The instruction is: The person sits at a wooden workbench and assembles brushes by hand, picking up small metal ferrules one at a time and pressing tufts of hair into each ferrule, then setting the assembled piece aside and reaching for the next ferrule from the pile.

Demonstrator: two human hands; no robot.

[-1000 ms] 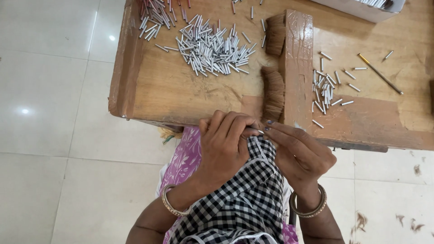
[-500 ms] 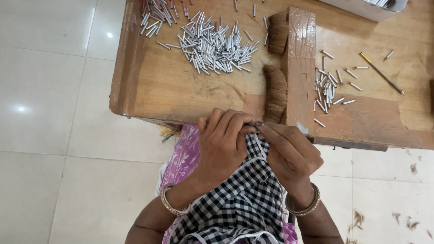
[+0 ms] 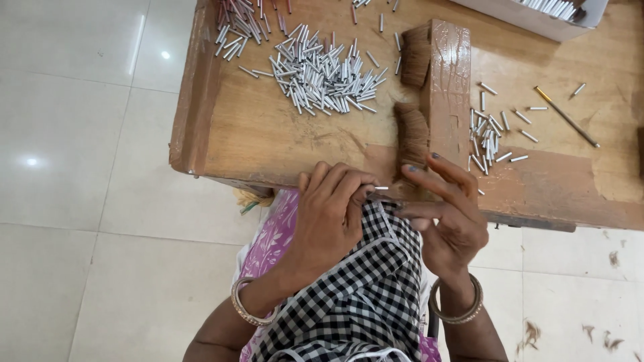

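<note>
A small metal tube (image 3: 380, 188), at the near edge of the wooden table (image 3: 268, 144), is pinched in the left hand (image 3: 329, 218). The right hand (image 3: 448, 218), fingers spread and holding nothing, hovers beside the brown bristle tuft (image 3: 410, 134). Good practice, arguably: hold the tube steady and level.

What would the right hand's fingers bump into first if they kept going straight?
Probably the lower brown bristle tuft beside the upright wooden block; the right hand fingers point toward it, though depth is unclear.
</note>
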